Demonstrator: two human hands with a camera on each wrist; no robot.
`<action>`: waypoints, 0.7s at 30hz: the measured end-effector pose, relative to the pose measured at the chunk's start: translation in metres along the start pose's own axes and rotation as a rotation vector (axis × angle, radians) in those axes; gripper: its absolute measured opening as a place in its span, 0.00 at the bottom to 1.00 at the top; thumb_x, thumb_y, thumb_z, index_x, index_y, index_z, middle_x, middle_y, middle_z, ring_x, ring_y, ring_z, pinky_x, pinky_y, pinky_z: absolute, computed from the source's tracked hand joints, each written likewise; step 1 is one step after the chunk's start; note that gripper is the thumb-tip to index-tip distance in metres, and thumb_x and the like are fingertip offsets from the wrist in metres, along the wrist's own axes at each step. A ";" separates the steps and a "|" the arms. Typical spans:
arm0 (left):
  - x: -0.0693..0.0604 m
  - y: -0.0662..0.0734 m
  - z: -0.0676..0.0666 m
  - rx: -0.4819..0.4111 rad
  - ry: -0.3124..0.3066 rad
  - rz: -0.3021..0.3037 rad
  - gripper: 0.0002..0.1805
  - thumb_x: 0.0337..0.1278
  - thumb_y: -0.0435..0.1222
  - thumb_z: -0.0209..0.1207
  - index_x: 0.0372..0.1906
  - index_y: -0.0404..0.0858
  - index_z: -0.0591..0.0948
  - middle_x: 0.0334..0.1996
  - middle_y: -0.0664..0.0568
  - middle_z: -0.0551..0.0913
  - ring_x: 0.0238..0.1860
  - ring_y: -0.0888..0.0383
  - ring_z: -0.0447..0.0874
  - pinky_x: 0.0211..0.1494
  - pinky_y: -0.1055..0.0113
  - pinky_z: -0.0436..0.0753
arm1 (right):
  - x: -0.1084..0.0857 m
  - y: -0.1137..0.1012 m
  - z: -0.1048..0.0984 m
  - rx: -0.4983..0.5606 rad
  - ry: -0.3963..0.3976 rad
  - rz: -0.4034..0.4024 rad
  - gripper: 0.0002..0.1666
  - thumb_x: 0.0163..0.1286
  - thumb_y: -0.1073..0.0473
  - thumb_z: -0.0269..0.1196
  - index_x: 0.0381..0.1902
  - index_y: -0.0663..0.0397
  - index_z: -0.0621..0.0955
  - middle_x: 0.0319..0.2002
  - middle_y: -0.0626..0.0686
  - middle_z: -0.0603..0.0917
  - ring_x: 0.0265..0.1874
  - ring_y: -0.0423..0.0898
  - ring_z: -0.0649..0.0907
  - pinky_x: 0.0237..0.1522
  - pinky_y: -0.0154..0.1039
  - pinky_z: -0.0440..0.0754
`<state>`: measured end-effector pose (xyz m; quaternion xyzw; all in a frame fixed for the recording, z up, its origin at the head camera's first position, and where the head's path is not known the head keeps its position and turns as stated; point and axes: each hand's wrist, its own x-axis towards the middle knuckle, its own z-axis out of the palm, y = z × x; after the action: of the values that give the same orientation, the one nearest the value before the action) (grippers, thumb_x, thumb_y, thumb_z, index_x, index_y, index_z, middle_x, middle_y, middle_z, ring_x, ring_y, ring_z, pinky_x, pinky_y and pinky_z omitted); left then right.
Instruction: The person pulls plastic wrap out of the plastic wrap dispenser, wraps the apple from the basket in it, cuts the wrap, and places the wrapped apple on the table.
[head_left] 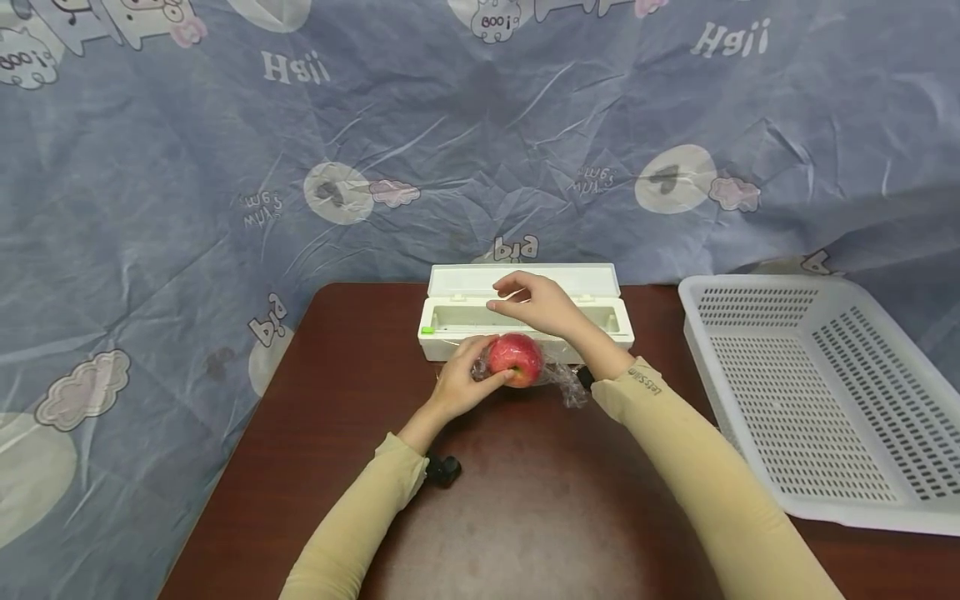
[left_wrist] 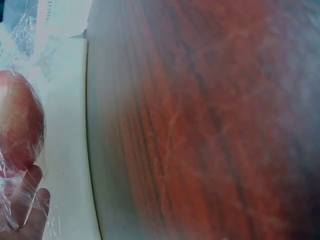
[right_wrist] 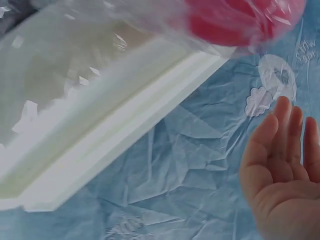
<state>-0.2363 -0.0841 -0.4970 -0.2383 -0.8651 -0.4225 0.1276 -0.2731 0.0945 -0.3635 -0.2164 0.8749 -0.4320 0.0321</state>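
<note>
A red apple (head_left: 515,360) with clear plastic film (head_left: 564,385) around it is gripped by the left hand (head_left: 459,385), thumb near the stem and fingers along its side. In the left wrist view the wrapped apple (left_wrist: 19,122) shows at the left edge, with fingertips of the left hand (left_wrist: 31,205) below it. The right hand (head_left: 538,305) hovers over the open white box (head_left: 525,343), fingers slightly bent and holding nothing. Film crosses in front of the box in the right wrist view, where the right hand (right_wrist: 287,185) is apart from the apple (right_wrist: 240,22).
A white perforated basket (head_left: 806,408) stands at the right of the brown table (head_left: 525,517). The box's lid (head_left: 525,279) is raised at the back, before a blue patterned cloth (head_left: 480,125). Black devices are at both wrists.
</note>
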 end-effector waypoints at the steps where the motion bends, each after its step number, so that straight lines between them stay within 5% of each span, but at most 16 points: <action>1: 0.000 0.000 0.000 -0.005 0.000 -0.001 0.34 0.49 0.54 0.64 0.62 0.47 0.72 0.59 0.51 0.70 0.56 0.56 0.72 0.54 0.53 0.74 | 0.004 -0.003 0.001 -0.017 -0.011 -0.006 0.25 0.61 0.47 0.65 0.51 0.54 0.78 0.49 0.55 0.81 0.46 0.51 0.81 0.47 0.46 0.77; 11: 0.003 -0.001 -0.002 0.004 -0.019 0.028 0.34 0.50 0.51 0.65 0.61 0.42 0.72 0.63 0.49 0.69 0.65 0.56 0.64 0.62 0.53 0.67 | 0.042 -0.029 0.023 -0.190 -0.117 -0.061 0.22 0.62 0.47 0.64 0.48 0.56 0.81 0.43 0.51 0.83 0.44 0.47 0.81 0.47 0.43 0.76; 21: 0.004 -0.005 -0.005 -0.013 -0.032 0.096 0.35 0.51 0.49 0.65 0.63 0.42 0.70 0.62 0.52 0.70 0.65 0.57 0.63 0.64 0.57 0.65 | 0.064 -0.029 0.061 -0.305 -0.265 -0.062 0.15 0.62 0.51 0.64 0.43 0.52 0.83 0.39 0.48 0.84 0.41 0.43 0.81 0.46 0.39 0.75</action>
<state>-0.2425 -0.0893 -0.4953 -0.2871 -0.8519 -0.4175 0.1326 -0.3063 0.0076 -0.3705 -0.3007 0.9112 -0.2631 0.1003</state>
